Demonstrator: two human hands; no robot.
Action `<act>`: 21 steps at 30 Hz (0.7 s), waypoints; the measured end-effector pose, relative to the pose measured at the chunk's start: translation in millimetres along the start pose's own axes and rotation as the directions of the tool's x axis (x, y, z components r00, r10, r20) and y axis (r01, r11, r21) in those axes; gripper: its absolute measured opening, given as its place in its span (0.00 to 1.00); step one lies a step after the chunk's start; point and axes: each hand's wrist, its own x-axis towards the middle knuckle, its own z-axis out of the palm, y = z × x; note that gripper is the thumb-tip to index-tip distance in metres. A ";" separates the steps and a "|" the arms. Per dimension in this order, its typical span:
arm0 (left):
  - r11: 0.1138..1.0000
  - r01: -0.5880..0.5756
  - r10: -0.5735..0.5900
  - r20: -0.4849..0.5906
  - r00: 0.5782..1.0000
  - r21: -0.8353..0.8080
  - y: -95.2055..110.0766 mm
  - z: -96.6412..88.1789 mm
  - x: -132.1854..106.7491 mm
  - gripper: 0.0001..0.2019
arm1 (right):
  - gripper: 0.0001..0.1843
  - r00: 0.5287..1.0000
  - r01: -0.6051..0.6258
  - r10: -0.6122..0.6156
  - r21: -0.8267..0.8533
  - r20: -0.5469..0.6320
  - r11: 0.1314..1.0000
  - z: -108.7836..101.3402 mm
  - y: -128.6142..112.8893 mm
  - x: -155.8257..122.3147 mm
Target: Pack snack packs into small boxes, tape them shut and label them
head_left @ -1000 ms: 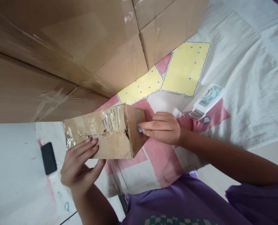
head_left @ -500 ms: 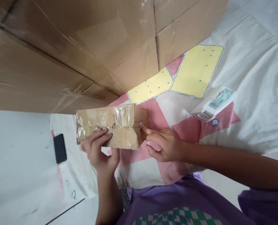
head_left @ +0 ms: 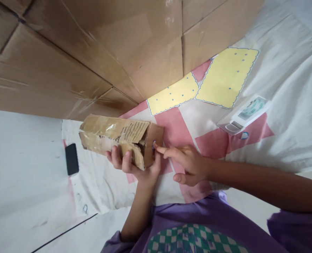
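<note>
My left hand (head_left: 135, 167) grips a small taped cardboard box (head_left: 114, 131) from its near side and underneath, thumb at the right end. The box is tilted, and a torn, lifted flap leaves a gap near that end. My right hand (head_left: 189, 163) reaches in from the right with its index finger stretched out and its thumb apart. That fingertip touches a small white sticker (head_left: 154, 144) with a blue edge on the box's end face. Both lie above a pink-and-white checked cloth (head_left: 171, 123).
A large taped cardboard carton (head_left: 119, 45) rises along the far side. Yellow scalloped sheets (head_left: 227, 77) lie beside it. To the right sits a clear and white plastic case (head_left: 247, 114) with a green label, near another small sticker (head_left: 245, 135). A black phone-like object (head_left: 72, 159) rests at left.
The small box has turned and tilted, showing its end face. My left hand has shifted right, from the top to underneath, thumb at the end. My right index finger stays at the sticker.
</note>
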 end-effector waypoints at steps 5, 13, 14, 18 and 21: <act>1.000 0.011 -0.011 0.003 1.000 -0.029 2.6 4.3 0.5 0.41 | 0.23 0.969 -0.114 0.108 -0.017 -0.222 0.993 -3.0 5.6 14.3; 0.993 0.039 -0.039 0.000 0.999 -0.108 -1.3 3.9 -3.1 0.38 | 0.40 0.955 -0.295 0.293 -0.039 -0.038 0.955 -9.1 33.0 45.4; 0.991 0.028 -0.028 0.005 1.000 -0.134 -3.6 3.2 -3.1 0.37 | 0.40 0.953 -0.304 0.302 -0.055 -0.036 0.951 -10.3 32.6 45.2; 0.981 -0.028 0.033 0.022 0.999 -0.194 -15.1 1.1 -2.8 0.36 | 0.39 0.957 -0.290 0.284 -0.095 -0.064 0.952 -11.1 26.1 41.6; 0.979 -0.041 0.047 0.022 0.999 -0.197 -21.4 2.6 -3.4 0.34 | 0.35 0.961 -0.268 0.258 -0.103 -0.103 0.958 -8.6 24.2 40.7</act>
